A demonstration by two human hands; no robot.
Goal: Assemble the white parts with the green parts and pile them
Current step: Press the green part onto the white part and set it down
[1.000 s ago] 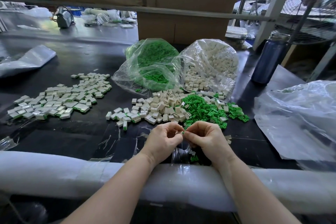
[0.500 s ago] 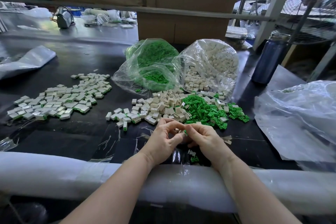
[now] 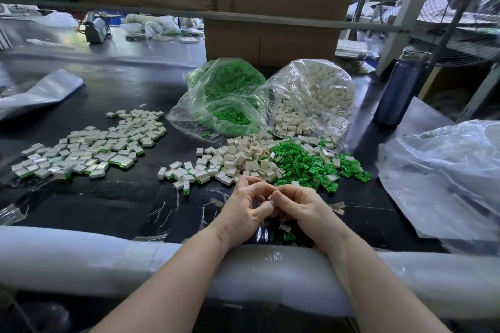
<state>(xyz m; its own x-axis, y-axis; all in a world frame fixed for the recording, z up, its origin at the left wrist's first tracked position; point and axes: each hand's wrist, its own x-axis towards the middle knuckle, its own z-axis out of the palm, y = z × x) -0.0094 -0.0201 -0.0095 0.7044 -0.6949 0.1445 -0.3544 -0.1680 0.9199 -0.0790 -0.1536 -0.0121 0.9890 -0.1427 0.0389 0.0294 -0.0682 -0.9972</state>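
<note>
My left hand (image 3: 244, 209) and my right hand (image 3: 303, 207) meet fingertip to fingertip near the table's front edge. They pinch a small part between them, almost wholly hidden by the fingers. Just beyond them lie a heap of loose white parts (image 3: 232, 159) and a heap of loose green parts (image 3: 305, 162). A wide pile of joined white-and-green pieces (image 3: 89, 149) spreads at the left. Under my right hand lie a few stray pieces (image 3: 288, 234).
A clear bag of green parts (image 3: 227, 97) and a clear bag of white parts (image 3: 311, 97) stand behind the heaps. A blue bottle (image 3: 399, 89) stands at the right, crumpled plastic sheeting (image 3: 446, 176) beside it. A padded white rail (image 3: 81, 254) runs along the front edge. Cardboard boxes (image 3: 270, 35) stand behind.
Both hands have dropped slightly toward me and closed tighter together; the green tip seen between the fingers earlier is now hidden.
</note>
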